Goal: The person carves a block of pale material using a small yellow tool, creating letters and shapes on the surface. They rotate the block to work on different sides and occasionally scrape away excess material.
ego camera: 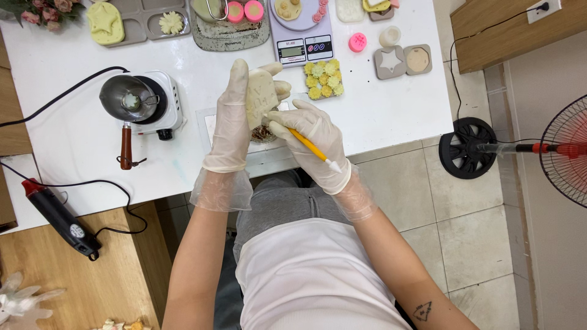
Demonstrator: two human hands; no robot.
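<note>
- I see the pale block (pixel 262 95) held upright over the near middle of the white surface (pixel 379 116), its long axis running near to far.
- My left hand (pixel 235 116) has its grip clamped round the block's left side.
- My right hand (pixel 318 143) is just right of the block; its grip is pinched on a yellow tool (pixel 309 145) whose tip meets the block's near edge.
- A small dish (pixel 263 133) sits underneath.
- Yellow flower pieces (pixel 324 79) lie far right; a hotplate pan (pixel 129 98) stands left.
</note>
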